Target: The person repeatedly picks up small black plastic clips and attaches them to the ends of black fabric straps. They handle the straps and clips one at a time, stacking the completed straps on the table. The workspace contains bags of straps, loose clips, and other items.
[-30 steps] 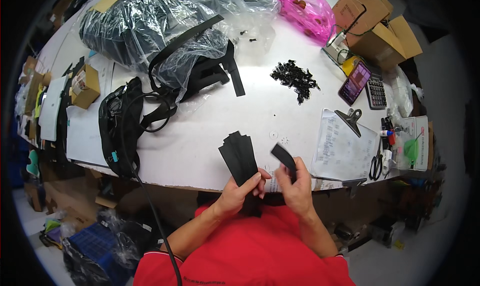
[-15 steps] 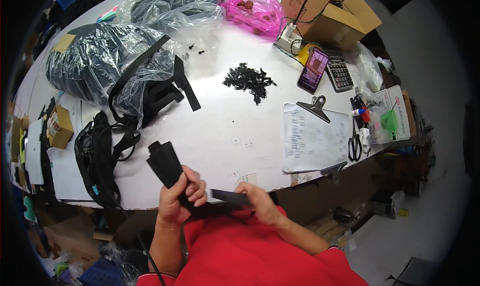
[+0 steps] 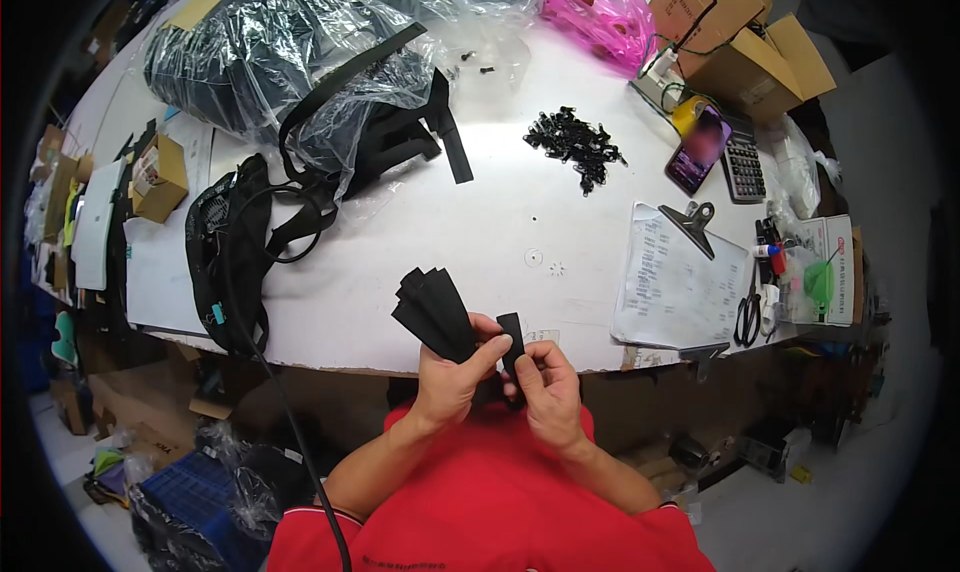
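My left hand (image 3: 455,377) grips a fanned bundle of black webbing strips (image 3: 432,307) that sticks up over the near edge of the white table (image 3: 480,222). My right hand (image 3: 545,382) pinches one single black strip (image 3: 511,337) beside that bundle, held upright between thumb and fingers. Both hands are close together, just in front of my red shirt. A pile of small black plastic clips (image 3: 577,144) lies farther back on the table, out of reach of either hand.
Black bags and straps (image 3: 240,247) in clear plastic wrap (image 3: 270,62) fill the left side. A clipboard with papers (image 3: 675,277), scissors (image 3: 748,312), a phone (image 3: 700,150), a calculator (image 3: 742,160), cardboard boxes (image 3: 745,47) and a pink bag (image 3: 590,7) sit to the right.
The single strip went from lying flat between my hands to standing upright in my right hand next to the bundle. My hands drew closer together and the view shifted.
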`<state>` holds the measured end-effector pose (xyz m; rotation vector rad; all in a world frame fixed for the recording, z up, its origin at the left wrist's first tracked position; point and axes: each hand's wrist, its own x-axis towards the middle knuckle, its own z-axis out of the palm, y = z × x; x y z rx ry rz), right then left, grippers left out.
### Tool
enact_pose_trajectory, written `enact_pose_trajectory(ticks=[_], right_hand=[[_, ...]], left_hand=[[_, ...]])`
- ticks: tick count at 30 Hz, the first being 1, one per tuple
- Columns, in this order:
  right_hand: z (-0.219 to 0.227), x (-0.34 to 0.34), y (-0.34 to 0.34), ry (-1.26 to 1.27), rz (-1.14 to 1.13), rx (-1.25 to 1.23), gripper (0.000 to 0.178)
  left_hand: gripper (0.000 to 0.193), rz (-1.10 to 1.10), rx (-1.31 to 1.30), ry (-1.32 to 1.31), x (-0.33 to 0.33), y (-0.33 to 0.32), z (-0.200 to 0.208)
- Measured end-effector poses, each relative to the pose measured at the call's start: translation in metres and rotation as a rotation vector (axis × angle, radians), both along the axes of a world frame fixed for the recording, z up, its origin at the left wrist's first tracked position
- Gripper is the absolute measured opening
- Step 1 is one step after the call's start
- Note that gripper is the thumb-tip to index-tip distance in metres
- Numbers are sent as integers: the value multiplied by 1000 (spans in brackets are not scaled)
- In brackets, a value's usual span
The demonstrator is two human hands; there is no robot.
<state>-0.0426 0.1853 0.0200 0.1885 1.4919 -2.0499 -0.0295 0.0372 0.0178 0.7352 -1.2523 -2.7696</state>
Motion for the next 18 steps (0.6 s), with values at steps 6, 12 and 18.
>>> enact_pose_trajectory(ticks=[6, 12, 18], right_hand=[[21, -42, 12, 239, 140, 85, 27], [36, -66, 17, 365, 359, 270, 25], [22, -57, 17, 492, 282, 291, 20]], left_hand=[[39, -133, -309, 69, 6, -6, 1], [37, -294, -462, 94, 7, -14, 5], [14, -148, -490, 244, 6, -7, -14]])
